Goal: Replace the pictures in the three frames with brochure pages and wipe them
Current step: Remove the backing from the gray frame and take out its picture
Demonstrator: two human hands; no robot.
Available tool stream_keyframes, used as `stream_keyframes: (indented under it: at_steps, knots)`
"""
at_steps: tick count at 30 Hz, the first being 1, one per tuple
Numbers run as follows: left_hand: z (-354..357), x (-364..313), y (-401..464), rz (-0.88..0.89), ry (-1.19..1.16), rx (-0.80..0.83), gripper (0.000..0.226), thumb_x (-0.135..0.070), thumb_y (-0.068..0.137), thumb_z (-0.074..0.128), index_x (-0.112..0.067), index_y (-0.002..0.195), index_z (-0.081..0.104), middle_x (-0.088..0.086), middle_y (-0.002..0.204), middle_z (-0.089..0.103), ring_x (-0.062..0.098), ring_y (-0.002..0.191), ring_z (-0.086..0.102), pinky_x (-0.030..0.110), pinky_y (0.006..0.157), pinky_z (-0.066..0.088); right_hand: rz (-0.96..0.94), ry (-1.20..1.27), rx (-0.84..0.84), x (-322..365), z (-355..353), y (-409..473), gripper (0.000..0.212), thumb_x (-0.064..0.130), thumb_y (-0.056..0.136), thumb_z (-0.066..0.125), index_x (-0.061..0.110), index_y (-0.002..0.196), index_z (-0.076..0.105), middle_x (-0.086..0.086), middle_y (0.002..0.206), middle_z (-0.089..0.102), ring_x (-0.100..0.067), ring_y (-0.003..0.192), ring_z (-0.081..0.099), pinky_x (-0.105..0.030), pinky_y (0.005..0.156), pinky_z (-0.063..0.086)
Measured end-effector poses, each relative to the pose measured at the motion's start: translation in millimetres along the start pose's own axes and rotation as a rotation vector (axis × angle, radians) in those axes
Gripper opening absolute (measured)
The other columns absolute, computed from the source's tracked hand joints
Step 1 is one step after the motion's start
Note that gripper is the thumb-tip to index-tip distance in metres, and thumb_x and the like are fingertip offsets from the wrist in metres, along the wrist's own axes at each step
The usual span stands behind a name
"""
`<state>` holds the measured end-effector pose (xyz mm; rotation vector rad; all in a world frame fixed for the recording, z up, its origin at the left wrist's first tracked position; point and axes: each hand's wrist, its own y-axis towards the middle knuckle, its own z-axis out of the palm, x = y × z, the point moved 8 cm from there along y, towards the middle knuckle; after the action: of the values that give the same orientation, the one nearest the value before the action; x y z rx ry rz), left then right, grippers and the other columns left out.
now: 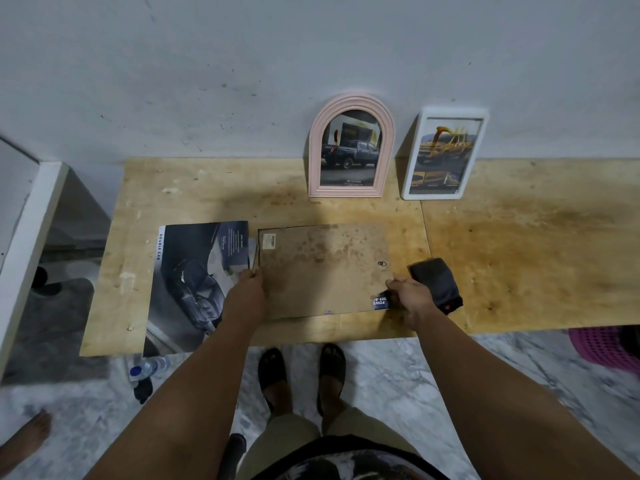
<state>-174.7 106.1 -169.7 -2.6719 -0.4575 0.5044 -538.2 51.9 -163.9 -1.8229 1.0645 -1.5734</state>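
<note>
The third frame (323,270) is lying face down on the counter (519,244). The left hand (247,289) is gripping its left edge; the right hand (410,296) is pinching its right corner, beside a dark cloth (437,284). A brochure (194,285) is lying left.

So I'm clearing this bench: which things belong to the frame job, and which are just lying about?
Job:
backing board, held at its edges by the left hand and right hand
page corner
brochure
pink frame
white frame
dark cloth

Lying about:
water bottle
pink basket
</note>
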Motion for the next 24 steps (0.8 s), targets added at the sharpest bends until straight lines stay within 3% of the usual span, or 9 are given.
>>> stream_keyframes:
  at_steps: [5,7,11,14,17,21,24]
  knots:
    - [-5.9,-4.8,-3.8,-0.016,-0.035,0.0,0.039,-0.004,0.094,0.05,-0.006,0.133,0.048,0.016,0.124,0.049,0.038,0.092,0.062,0.045,0.08,0.051,0.075,-0.015,-0.032,-10.5,-14.5,10.9,0.02,0.007,0.095,0.059,0.01,0.075,0.065,-0.011,0.071,0.059,-0.024,0.066,0.055,-0.038,0.069,0.045]
    - [-7.3,-7.0,-5.1,-0.02,-0.042,0.008,0.041,-0.002,0.091,0.054,-0.006,0.132,0.048,0.017,0.125,0.049,0.038,0.093,0.062,0.045,0.081,0.052,0.1,0.001,-0.027,-14.5,-21.0,11.7,0.02,0.007,0.096,0.057,0.009,0.077,0.062,-0.01,0.066,0.055,-0.024,0.061,0.052,-0.041,0.072,0.045]
    - [-8.8,-7.8,-7.2,-0.024,-0.06,-0.001,0.041,-0.002,0.089,0.056,-0.006,0.129,0.049,0.017,0.123,0.049,0.038,0.092,0.062,0.047,0.079,0.055,0.005,0.036,-0.033,1.3,-24.7,-0.5,0.01,0.007,0.101,0.056,0.007,0.097,0.066,-0.012,0.077,0.065,-0.023,0.065,0.057,-0.035,0.062,0.047]
    - [-9.1,-9.7,-9.0,-0.037,-0.048,-0.003,0.037,-0.003,0.091,0.055,-0.006,0.128,0.05,0.017,0.122,0.05,0.035,0.091,0.062,0.044,0.078,0.054,-0.065,0.002,-0.075,17.2,-34.0,-2.7,0.023,0.006,0.101,0.054,0.009,0.084,0.07,-0.01,0.075,0.068,-0.026,0.069,0.058,-0.037,0.064,0.048]
    - [-10.5,-14.0,-10.0,-0.045,-0.062,-0.015,0.034,-0.006,0.094,0.053,-0.005,0.128,0.051,0.018,0.12,0.05,0.033,0.093,0.06,0.043,0.079,0.05,-0.081,0.003,-0.137,27.9,-53.7,-1.2,0.035,-0.003,0.096,0.047,0.006,0.069,0.067,-0.016,0.075,0.067,-0.029,0.065,0.054,-0.037,0.056,0.044]
    - [-5.0,-9.6,-5.2,-0.068,-0.057,-0.009,0.031,-0.011,0.094,0.056,-0.007,0.124,0.054,0.015,0.116,0.052,0.032,0.094,0.061,0.043,0.082,0.052,-0.095,0.113,-0.256,44.1,-92.0,-3.7,0.03,-0.014,0.09,0.037,-0.004,0.078,0.063,-0.025,0.065,0.061,-0.028,0.047,0.044,-0.035,0.046,0.035]
    - [-0.7,-6.7,-1.0,-0.104,-0.013,0.015,0.032,-0.008,0.092,0.055,-0.007,0.125,0.053,0.016,0.117,0.05,0.039,0.096,0.063,0.049,0.084,0.053,-0.077,0.142,-0.345,55.5,-128.4,8.2,0.029,0.0,0.1,0.039,-0.003,0.085,0.063,-0.024,0.074,0.066,-0.03,0.056,0.051,-0.036,0.05,0.041]
